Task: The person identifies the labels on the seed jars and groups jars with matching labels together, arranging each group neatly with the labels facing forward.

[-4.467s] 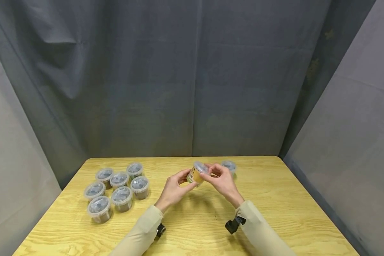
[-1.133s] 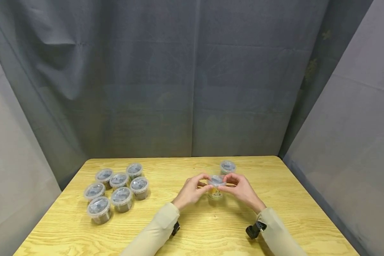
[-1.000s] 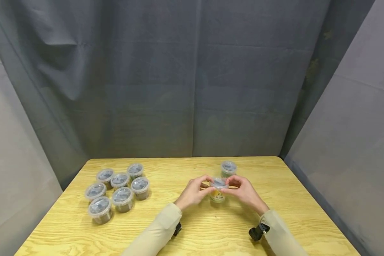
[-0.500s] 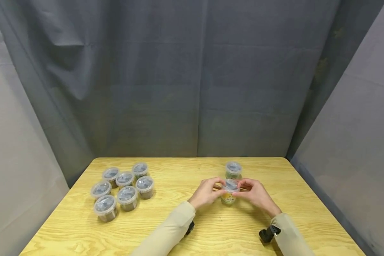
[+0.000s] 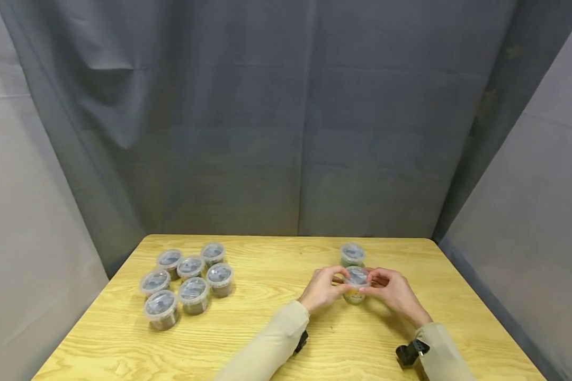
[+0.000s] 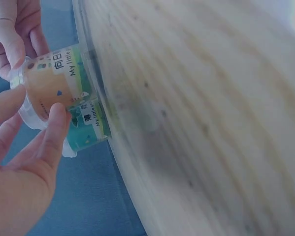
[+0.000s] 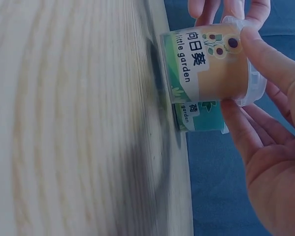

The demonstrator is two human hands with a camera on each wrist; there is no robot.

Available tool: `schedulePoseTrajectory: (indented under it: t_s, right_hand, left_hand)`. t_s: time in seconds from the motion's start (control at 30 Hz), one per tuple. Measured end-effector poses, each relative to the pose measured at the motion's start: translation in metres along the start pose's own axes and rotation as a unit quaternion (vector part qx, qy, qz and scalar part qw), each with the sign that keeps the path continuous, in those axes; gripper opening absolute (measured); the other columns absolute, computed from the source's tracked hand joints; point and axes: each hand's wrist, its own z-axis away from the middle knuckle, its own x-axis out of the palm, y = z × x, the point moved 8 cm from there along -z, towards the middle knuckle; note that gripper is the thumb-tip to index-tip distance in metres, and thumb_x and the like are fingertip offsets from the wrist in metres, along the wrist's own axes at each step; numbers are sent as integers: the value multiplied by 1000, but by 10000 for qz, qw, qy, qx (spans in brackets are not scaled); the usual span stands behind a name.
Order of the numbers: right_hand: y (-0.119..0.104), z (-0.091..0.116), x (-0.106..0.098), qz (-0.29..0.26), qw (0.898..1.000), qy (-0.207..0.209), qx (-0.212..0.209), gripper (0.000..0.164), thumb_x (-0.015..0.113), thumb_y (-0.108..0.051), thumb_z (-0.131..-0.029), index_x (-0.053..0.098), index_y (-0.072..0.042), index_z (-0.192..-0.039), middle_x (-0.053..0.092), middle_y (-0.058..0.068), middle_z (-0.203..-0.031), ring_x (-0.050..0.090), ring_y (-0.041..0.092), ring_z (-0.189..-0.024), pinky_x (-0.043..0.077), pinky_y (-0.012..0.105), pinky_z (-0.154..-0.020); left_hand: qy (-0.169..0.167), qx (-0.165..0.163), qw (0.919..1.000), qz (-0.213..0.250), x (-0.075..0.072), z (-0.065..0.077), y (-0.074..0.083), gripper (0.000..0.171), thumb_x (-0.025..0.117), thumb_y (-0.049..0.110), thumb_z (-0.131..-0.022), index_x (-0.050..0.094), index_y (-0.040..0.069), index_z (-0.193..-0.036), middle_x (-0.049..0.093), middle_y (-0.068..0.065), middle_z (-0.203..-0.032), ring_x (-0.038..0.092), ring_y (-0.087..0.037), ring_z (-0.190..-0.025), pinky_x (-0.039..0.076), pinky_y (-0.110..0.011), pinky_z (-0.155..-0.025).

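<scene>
A clear lidded plastic tub (image 5: 356,280) stands upright between my two hands, its base right at the tabletop. Its orange label (image 7: 221,81) shows sunflowers and the words "little garden". My left hand (image 5: 325,288) grips the tub's left side near the lid, thumb in front and fingers curled behind. From the right, my right hand (image 5: 394,291) holds the same rim with thumb and fingers. Directly behind is a second tub (image 5: 352,254) with a green label (image 6: 88,130), partly covered by the first in both wrist views.
Several similar lidded tubs (image 5: 194,295) with dark contents are grouped on the left of the light wooden table (image 5: 267,317). A dark grey curtain (image 5: 248,132) hangs behind the far table edge, with paler cloth on both sides.
The orange-labelled tub was tilted in the air 4.5 s ago. Both hands have lowered it upright and shifted it right, to just in front of the green-labelled tub. The left group stays put.
</scene>
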Motion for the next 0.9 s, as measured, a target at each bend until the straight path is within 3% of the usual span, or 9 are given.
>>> schedulePoseTrajectory:
  t_s: [0.27, 0.6, 0.9]
  right_hand:
    - [5, 0, -6, 101, 9999, 22, 36, 33, 85, -26, -76, 65, -4, -91, 59, 21, -134, 61, 34, -119, 57, 26, -90]
    - [6, -2, -6, -32, 9998, -176, 36, 34, 82, -28, -79, 65, -3, -95, 55, 21, -140, 61, 34, -120, 57, 23, -88]
    - [12, -1, -6, 106, 9997, -196, 37, 31, 81, -24, -81, 65, -1, -95, 53, 24, -140, 60, 36, -120, 58, 24, -86]
  left_hand:
    - [109, -140, 9997, 176, 6, -1, 0, 12, 73, 23, -89, 67, 24, -100, 67, 6, -121, 67, -7, -99, 54, -15, -67]
    - [198, -146, 9994, -230, 7, -5, -1, 12, 72, 28, -90, 68, 27, -101, 66, 9, -121, 67, -7, -101, 54, -16, -73]
    - [-79, -285, 9991, -318, 14, -3, -1, 16, 71, 22, -91, 69, 26, -107, 65, 7, -127, 67, -6, -102, 53, -13, -71]
